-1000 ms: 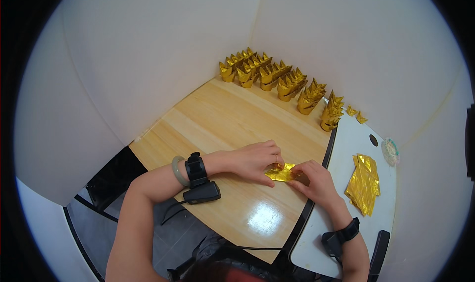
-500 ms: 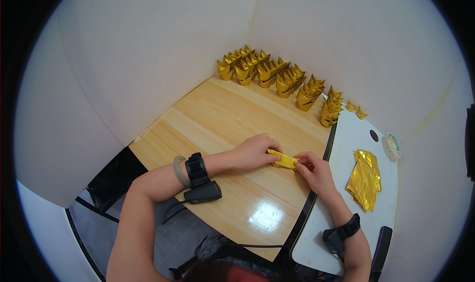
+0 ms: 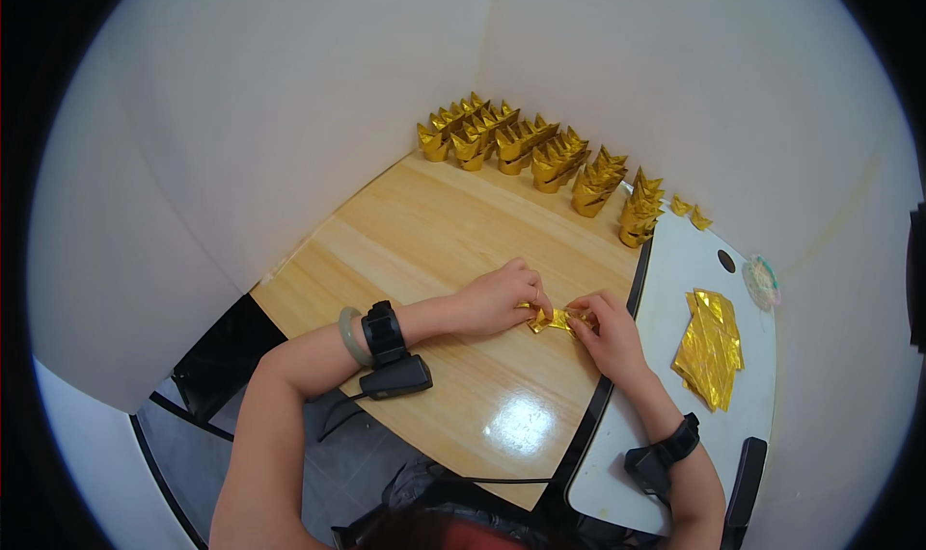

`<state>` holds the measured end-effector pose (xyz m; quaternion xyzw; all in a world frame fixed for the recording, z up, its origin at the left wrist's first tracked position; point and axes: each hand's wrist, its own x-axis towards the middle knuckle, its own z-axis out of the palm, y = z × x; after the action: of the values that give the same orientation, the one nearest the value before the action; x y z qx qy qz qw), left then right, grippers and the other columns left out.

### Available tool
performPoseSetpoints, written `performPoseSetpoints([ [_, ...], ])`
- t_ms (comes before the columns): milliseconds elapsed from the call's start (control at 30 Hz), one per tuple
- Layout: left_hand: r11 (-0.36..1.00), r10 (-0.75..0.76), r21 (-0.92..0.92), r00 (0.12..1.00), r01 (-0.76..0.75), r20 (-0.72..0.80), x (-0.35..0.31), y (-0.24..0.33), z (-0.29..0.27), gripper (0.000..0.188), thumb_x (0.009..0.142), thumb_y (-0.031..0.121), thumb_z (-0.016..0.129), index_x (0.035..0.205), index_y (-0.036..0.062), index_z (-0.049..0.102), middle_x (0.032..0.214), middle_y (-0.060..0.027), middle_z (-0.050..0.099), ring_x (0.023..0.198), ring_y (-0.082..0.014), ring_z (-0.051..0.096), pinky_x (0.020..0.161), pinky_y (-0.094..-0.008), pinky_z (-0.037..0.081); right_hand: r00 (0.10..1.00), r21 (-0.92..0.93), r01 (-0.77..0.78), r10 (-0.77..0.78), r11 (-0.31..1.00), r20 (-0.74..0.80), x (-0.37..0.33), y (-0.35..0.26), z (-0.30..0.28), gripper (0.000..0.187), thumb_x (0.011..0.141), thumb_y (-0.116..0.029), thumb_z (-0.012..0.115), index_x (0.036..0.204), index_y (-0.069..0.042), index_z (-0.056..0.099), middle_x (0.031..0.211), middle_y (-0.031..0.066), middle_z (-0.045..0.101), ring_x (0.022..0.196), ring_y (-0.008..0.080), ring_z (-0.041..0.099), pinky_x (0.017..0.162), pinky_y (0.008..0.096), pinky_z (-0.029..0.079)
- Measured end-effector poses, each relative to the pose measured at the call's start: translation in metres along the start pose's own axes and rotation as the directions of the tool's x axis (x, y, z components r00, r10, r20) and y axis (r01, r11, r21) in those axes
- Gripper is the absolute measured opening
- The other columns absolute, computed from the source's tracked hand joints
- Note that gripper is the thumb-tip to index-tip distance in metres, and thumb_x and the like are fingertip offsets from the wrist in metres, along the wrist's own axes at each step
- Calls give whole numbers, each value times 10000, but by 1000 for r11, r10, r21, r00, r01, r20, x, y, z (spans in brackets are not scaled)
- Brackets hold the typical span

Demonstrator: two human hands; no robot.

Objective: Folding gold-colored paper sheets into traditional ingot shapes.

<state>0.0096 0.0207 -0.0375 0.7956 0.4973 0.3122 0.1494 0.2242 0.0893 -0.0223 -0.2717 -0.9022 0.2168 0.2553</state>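
Note:
A small folded piece of gold foil paper [image 3: 553,321] lies between my two hands over the right part of the wooden table. My left hand [image 3: 503,297] pinches its left end with thumb and fingers, which hide part of that end. At the other end, my right hand [image 3: 610,335] grips the paper with bent fingers. The middle of the strip shows, creased and shiny. Along the far edge stand several rows of folded gold paper ingots [image 3: 559,158], nested one behind another.
A stack of flat gold foil sheets [image 3: 711,348] lies on the white table [image 3: 656,299] to the right. Beyond it are a round pale net-like object [image 3: 761,282] and two loose folded gold pieces [image 3: 700,219]. White walls [image 3: 289,87] enclose the wooden table [image 3: 405,222]. A black cable [image 3: 502,480] crosses near the front edge.
The foil strip's long edges and ends have changed shape under my fingers; less of its flat face shows. My left fingers have shifted slightly over the paper. The view has moved a little.

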Motion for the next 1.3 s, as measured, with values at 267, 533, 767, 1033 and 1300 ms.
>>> performPoseSetpoints([
  [267,992,88,92,996,-86,-14,-1,2,-2,150,778,124,671,911,175,717,883,-26,556,929,-233,487,793,-321,436,988,21,129,-130,991,82,1,-1,2,187,768,-133,676,921,-63,595,913,106,554,911,299,513,790,376,434],
  [533,987,100,127,995,-99,-7,-1,12,-6,127,770,156,683,890,146,723,877,-38,558,927,-230,495,778,-320,441,993,-74,87,-81,993,85,1,29,-17,244,725,-166,725,895,-56,588,920,108,556,908,296,506,797,378,424],
  [767,978,134,162,991,-130,-16,-3,11,-7,132,778,153,673,908,131,688,952,-36,551,960,-237,484,801,-325,439,963,138,-89,50,986,263,-1,23,-37,319,737,-61,682,1036,-52,571,909,50,550,836,156,527,745,281,442],
  [1033,993,86,85,996,-84,-12,-2,1,-4,163,771,80,643,911,143,696,969,-39,543,963,-236,485,820,-335,442,902,302,-147,2,942,431,0,7,-38,335,749,23,636,1069,-69,606,906,13,560,788,87,543,717,207,444],
  [1300,952,242,153,957,-266,160,-2,4,-6,412,808,42,565,1139,273,650,1062,-76,496,957,-270,467,858,-368,395,933,258,52,-139,965,333,-1,9,-30,236,750,19,661,974,-51,650,906,59,593,848,181,587,755,273,466],
])
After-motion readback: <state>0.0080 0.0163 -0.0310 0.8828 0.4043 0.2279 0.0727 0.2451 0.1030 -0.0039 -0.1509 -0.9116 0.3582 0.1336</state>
